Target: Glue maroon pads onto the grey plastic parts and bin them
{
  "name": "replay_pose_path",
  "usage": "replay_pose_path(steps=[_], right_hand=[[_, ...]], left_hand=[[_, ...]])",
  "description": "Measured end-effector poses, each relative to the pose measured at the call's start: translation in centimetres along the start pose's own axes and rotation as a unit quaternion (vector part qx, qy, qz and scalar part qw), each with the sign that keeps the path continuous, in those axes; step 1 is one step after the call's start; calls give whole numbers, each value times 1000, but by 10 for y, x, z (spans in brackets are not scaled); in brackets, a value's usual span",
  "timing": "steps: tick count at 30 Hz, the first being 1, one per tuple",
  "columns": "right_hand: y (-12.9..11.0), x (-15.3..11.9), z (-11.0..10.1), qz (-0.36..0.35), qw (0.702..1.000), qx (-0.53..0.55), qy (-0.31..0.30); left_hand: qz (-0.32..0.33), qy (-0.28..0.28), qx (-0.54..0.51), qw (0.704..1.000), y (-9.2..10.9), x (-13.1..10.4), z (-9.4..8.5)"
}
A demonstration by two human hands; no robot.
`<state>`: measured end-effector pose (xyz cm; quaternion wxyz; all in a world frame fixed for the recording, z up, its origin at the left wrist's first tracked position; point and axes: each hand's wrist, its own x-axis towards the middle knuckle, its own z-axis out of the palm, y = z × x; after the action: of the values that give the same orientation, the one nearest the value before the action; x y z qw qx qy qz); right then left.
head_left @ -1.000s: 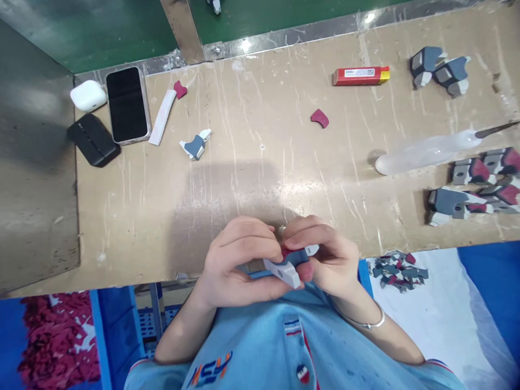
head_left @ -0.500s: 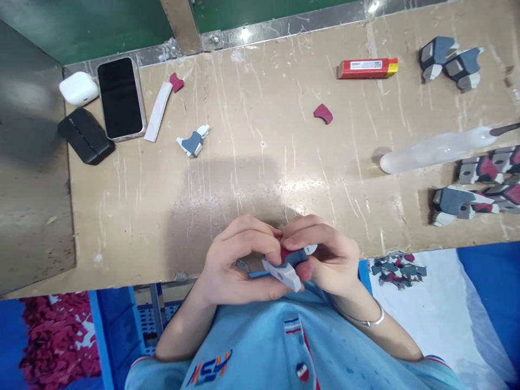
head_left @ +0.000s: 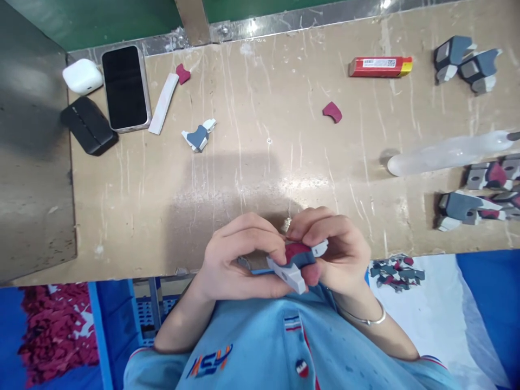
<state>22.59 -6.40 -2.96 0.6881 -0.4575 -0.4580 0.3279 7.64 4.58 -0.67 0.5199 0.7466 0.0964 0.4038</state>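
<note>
Between both hands, over the table's front edge, is a small moulded piece (head_left: 301, 260) in light grey, dark blue-grey and dark red. My left hand (head_left: 244, 260) pinches its light grey end between thumb and fingers. On the other side, my right hand (head_left: 337, 252) is closed on the white-tipped end, thumb below and fingers above. Fingers cover part of the piece. Beyond the hands lie a loose dark red piece (head_left: 332, 112) and a blue-grey and white piece (head_left: 199, 136).
At the left are a phone (head_left: 126, 89), a white case (head_left: 82, 76), a black box (head_left: 89, 125) and a white strip (head_left: 163, 104). A red lighter (head_left: 381, 67), a translucent bottle (head_left: 449, 154) and several assembled pieces (head_left: 463, 208) lie right. Red pieces (head_left: 57, 330) fill a bin below.
My right hand has shifted slightly right, and more of the piece's dark red part shows between the hands. The view has moved a little; both hands still hold the piece.
</note>
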Motion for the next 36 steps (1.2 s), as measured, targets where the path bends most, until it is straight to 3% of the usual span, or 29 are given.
replay_pose_path(steps=[11,21,36], right_hand=[[1,2,-1,-4,1000,-10,-22],[-1,5,0,-21,998,-40,-47],[-3,3,0,8,999,-18,-48]], left_hand=[[-29,-13,-21,999,1,-4,1],[-159,-71,-143,974,2,1,-6],[-168,-69,-139,974,4,-1,-9]])
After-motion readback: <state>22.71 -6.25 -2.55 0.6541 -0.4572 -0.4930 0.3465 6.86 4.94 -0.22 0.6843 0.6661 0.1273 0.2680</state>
